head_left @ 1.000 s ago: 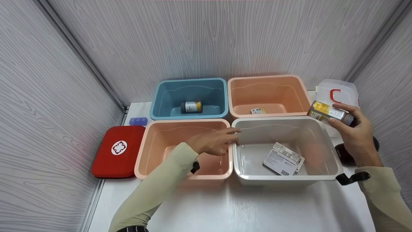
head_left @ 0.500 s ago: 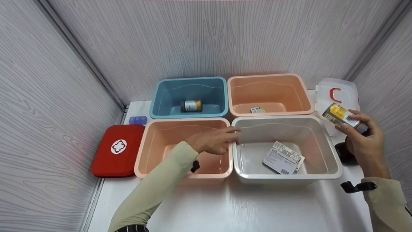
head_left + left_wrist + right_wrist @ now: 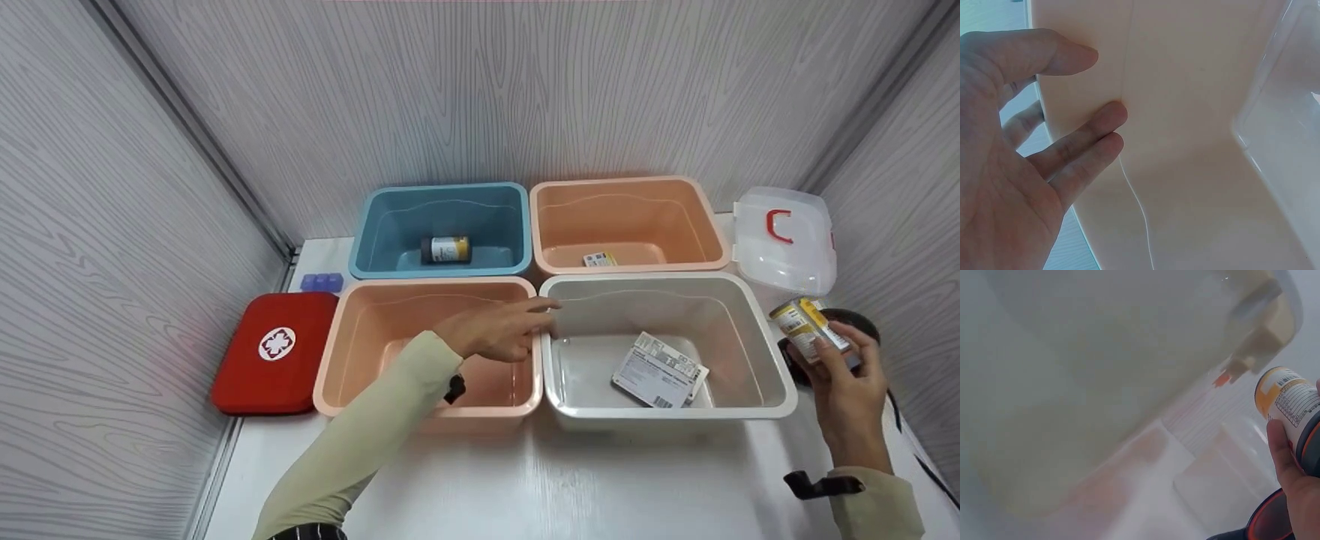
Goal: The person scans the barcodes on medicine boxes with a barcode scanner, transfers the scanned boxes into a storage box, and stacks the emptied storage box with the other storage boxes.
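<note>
My right hand (image 3: 850, 386) grips a pill bottle (image 3: 802, 326) with a yellow and white label, tilted, just right of the white bin (image 3: 667, 414). The same bottle (image 3: 1292, 402) shows in the right wrist view, thumb along its side. Close under the bottle is a black device (image 3: 859, 322), partly hidden. My left hand (image 3: 491, 330) is at the right rim of the front peach bin (image 3: 427, 412), fingers loosely bent and reaching over the rim. In the left wrist view the left hand (image 3: 1022, 157) has its thumb apart from the fingers, with nothing between them.
Flat medicine boxes (image 3: 656, 375) lie in the white bin. The blue bin (image 3: 360, 232) holds another bottle (image 3: 446, 250); the back peach bin (image 3: 630, 195) holds a small box (image 3: 600, 259). A red first-aid case (image 3: 277, 375), purple pillbox (image 3: 322, 283) and clear lidded box (image 3: 787, 259) flank them.
My right hand has brought the bottle away from above the white bin, rightward and then down towards the black device. The left hand has stayed where it was.
</note>
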Demonstrator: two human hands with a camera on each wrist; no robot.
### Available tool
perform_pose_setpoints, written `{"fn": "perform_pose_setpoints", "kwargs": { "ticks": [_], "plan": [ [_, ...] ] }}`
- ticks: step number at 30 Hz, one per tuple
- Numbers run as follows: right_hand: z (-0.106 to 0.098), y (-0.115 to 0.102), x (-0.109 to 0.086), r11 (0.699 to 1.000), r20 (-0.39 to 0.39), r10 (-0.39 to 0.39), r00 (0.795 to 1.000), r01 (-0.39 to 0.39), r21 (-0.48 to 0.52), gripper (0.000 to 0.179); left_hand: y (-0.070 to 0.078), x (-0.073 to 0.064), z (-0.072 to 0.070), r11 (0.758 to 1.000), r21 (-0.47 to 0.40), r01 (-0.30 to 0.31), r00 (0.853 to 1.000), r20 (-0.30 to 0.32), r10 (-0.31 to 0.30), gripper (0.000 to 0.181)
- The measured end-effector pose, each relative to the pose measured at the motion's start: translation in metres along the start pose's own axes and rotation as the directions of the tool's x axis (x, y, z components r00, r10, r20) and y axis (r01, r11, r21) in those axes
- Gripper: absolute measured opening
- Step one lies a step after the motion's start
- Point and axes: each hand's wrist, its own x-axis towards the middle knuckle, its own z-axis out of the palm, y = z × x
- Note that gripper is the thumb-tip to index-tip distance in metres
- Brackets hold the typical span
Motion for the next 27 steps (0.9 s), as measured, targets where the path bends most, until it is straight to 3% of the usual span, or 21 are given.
{"fn": "perform_pose_setpoints", "kwargs": {
  "ticks": [6, 13, 16, 19, 22, 27],
  "plan": [
    [-0.014, 0.015, -0.011, 0.993, -0.156, 0.108, 0.982, -0.114, -0.03, 0.04, -0.001, 0.0, 0.0, 1.0, 0.012, -0.015, 1.0, -0.004, 0.015, 0.048],
    [-0.023, 0.032, -0.019, 0.967, -0.245, 0.2, 0.949, -0.151, 0.205, 0.038, -0.001, 0.0, 0.0, 1.0, -0.003, -0.013, 1.0, -0.007, 0.013, 0.049],
    [-0.026, 0.034, -0.02, 0.957, -0.263, 0.218, 0.94, -0.152, 0.248, 0.041, -0.001, 0.0, 0.0, 1.0, -0.014, -0.016, 1.0, -0.008, 0.016, 0.048],
    [-0.026, 0.033, -0.021, 0.967, -0.268, 0.212, 0.94, -0.162, 0.196, 0.041, -0.002, 0.001, 0.001, 0.999, -0.029, -0.021, 1.0, -0.007, 0.021, 0.046],
    [-0.021, 0.027, -0.02, 0.983, -0.255, 0.182, 0.95, -0.168, 0.079, 0.041, -0.002, 0.001, 0.002, 0.999, -0.041, -0.032, 0.999, -0.009, 0.031, 0.045],
    [-0.004, 0.007, -0.011, 0.994, -0.187, 0.072, 0.98, -0.086, -0.07, 0.042, -0.002, 0.001, 0.002, 0.999, -0.03, -0.031, 0.999, -0.015, 0.03, 0.044]
  ]
}}
